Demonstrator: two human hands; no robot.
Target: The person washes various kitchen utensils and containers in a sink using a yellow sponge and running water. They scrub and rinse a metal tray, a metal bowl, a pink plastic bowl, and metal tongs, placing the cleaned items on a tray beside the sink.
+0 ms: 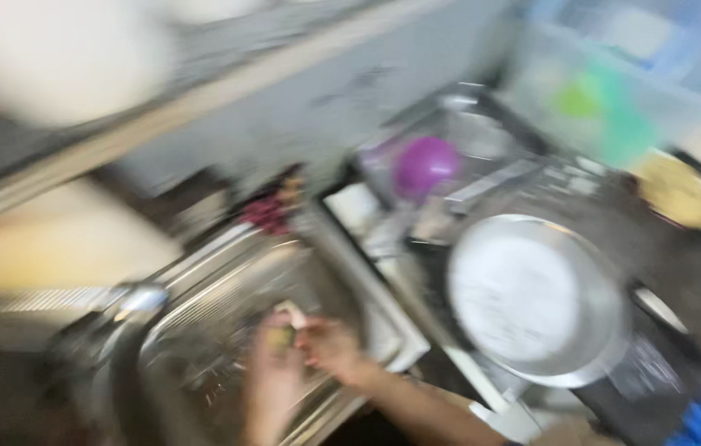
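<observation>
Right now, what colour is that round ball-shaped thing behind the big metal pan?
Purple. The round thing shows in the head view, blurred, behind the metal pan.

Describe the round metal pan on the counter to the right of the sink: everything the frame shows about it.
The round metal pan is a wide, shallow, silvery vessel that looks like steel, with a pale, flat inside and a bright raised rim. It sits upright, mouth up, on the dark counter to the right of the sink, in front of a purple ball-like thing. No handle shows. Motion blur hides whether anything is inside it. Neither hand touches it; both are over the sink.
</observation>
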